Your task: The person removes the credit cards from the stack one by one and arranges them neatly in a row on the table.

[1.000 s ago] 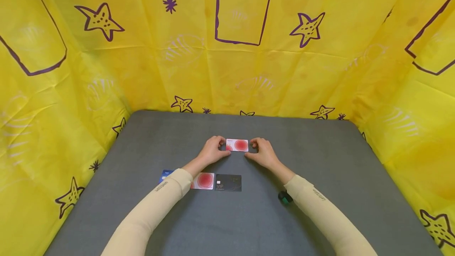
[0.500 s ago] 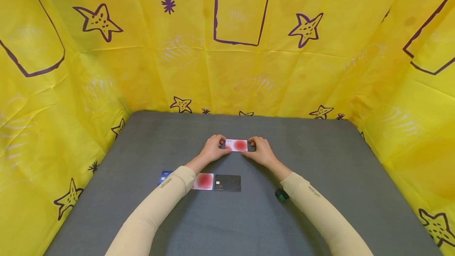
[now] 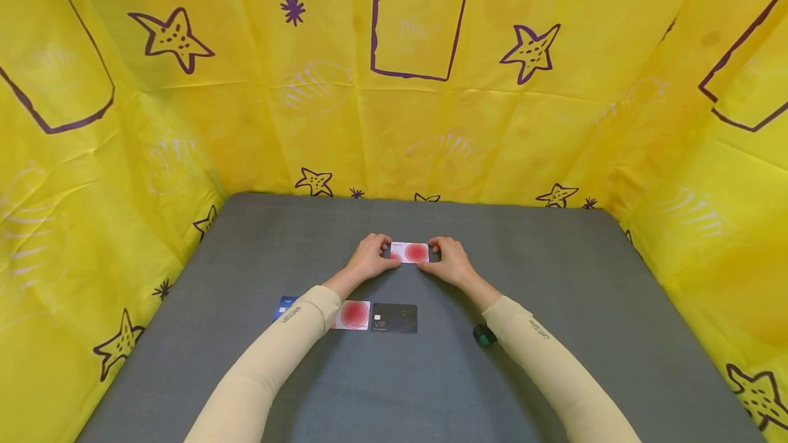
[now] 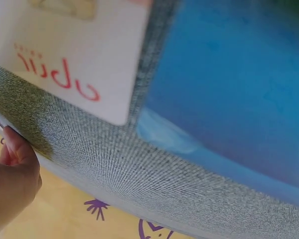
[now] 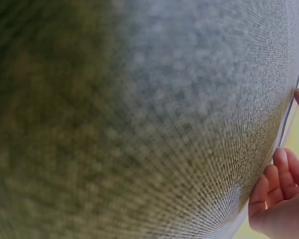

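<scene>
A white card with red circles is between my two hands near the middle of the table in the head view. My left hand pinches its left end, thumb at the near corner and fingers at the far one. On the opposite end, my right hand grips the right corners between thumb and forefinger. In the right wrist view the right fingers curl at the card's thin edge. The left thumb shows at the lower left of the left wrist view.
Nearer the body lie a blue card, another red-circle card and a black VIP card in a row. The left sleeve partly covers the first two. A small black-green object shows beside the right sleeve. Yellow cloth surrounds the grey table.
My right hand has moved slightly left, its thumb and forefinger closing onto the card's right end. My left hand and the row of cards stay put.
</scene>
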Tool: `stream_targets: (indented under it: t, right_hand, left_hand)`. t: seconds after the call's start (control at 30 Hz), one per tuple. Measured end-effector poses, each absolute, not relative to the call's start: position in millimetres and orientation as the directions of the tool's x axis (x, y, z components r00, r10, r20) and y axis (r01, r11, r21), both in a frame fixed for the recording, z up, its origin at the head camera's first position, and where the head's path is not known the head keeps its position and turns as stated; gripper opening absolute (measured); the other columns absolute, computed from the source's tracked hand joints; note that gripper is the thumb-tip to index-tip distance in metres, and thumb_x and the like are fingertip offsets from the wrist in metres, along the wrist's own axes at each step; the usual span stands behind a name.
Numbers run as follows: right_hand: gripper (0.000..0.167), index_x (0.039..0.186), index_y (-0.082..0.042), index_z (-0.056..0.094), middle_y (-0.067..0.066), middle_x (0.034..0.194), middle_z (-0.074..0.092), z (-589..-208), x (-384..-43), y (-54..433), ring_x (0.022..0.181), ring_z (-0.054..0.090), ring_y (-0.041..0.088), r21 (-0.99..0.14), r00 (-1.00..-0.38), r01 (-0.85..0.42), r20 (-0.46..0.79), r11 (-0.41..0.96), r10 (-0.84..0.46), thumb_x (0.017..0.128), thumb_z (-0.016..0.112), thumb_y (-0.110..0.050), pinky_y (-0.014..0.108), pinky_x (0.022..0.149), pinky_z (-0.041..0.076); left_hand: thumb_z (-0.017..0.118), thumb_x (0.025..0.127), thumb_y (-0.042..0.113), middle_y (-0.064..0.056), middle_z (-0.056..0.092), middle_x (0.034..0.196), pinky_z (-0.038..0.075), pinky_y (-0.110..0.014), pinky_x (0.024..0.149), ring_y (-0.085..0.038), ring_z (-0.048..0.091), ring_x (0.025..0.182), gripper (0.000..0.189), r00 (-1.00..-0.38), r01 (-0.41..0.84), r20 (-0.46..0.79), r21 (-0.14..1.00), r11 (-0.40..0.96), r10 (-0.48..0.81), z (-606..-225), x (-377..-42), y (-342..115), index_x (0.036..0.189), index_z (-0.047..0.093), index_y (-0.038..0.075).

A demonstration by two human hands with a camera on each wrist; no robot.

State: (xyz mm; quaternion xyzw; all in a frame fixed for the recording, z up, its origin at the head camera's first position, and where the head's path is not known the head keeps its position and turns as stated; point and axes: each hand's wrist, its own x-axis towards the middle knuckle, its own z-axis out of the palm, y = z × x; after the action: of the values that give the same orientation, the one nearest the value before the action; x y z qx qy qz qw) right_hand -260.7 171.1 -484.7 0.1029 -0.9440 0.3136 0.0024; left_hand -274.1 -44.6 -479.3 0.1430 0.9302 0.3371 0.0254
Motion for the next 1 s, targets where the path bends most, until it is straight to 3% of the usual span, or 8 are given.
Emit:
stream_targets:
  t: [1.0]
  right_hand:
    - [0.050,0.119,-0.004,0.060,0.008,0.098,0.055,-485.3,-261.5,170.9,0.102,0.046,0.031,-0.613,-0.982,-0.168,0.039,0.772,-0.182,0.080,0.078,-0.030,0.046,0.084,0.036]
  left_hand:
    - [0.083,0.078,0.028,-0.007,0.054,0.096,0.043,-0.034,0.079,-0.020,0.050,0.089,0.054,-0.952,0.243,0.008,0.631,0.736,0.308,-482.4,-281.8,-48.8,0.123,0.064,0.005]
